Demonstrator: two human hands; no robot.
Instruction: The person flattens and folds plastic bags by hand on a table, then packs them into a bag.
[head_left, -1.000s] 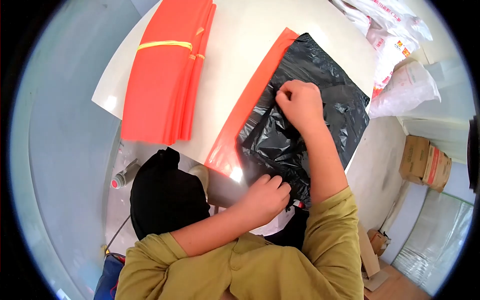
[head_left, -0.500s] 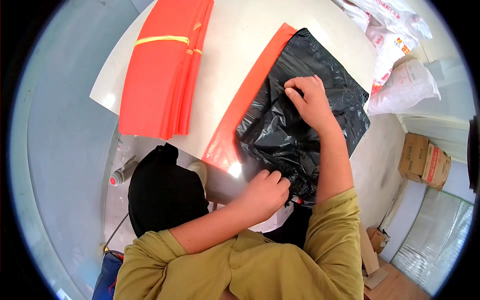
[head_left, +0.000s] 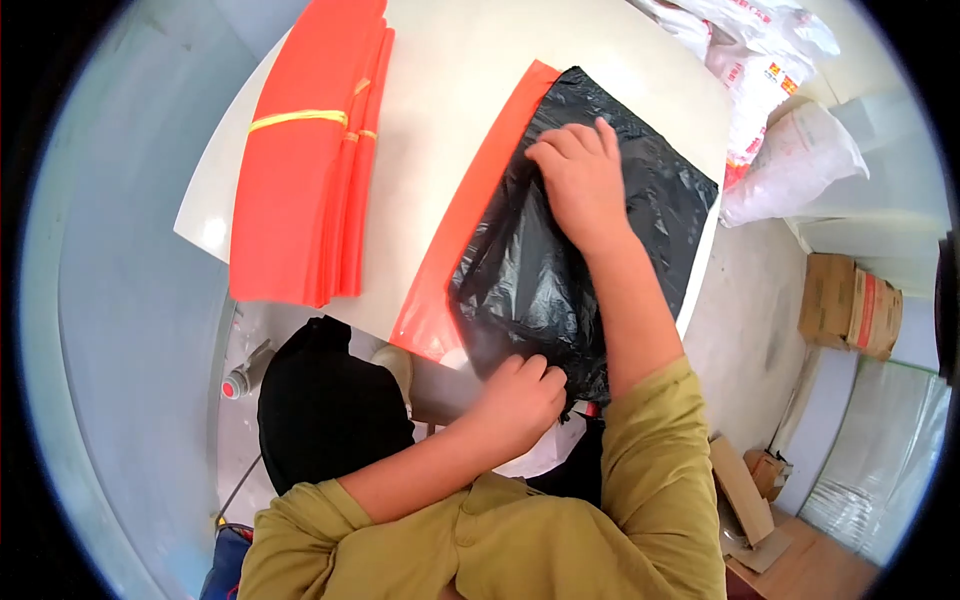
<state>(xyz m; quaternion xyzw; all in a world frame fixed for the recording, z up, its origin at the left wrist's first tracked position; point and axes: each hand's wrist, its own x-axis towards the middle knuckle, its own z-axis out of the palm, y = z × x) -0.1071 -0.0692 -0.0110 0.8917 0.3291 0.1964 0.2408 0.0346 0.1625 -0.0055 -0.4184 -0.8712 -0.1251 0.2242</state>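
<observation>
A black plastic bag (head_left: 530, 290) lies spread and wrinkled over a flat red-orange plastic bag (head_left: 425, 320), whose left strip stays uncovered. My right hand (head_left: 580, 185) rests on the upper part of the black bag, fingers apart and slightly bent, palm down. At the near end, by the table edge, my left hand (head_left: 522, 400) is closed on the bunched edge of the black bag. Its fingertips are mostly hidden. To the left lies a thick stack of folded red-orange bags (head_left: 290, 200), tied round with a yellow band (head_left: 298, 119).
The white table (head_left: 455, 60) has its near edge close to my body. White printed sacks (head_left: 790, 160) stand beyond its right side. Cardboard boxes (head_left: 835, 305) sit at the right wall. A black cloth-covered shape (head_left: 330, 410) and a bottle (head_left: 245, 372) are below at the left.
My right hand has slid up and left across the black bag, its fingers spreading more. My left hand keeps hold of the near edge. The view has shifted slightly.
</observation>
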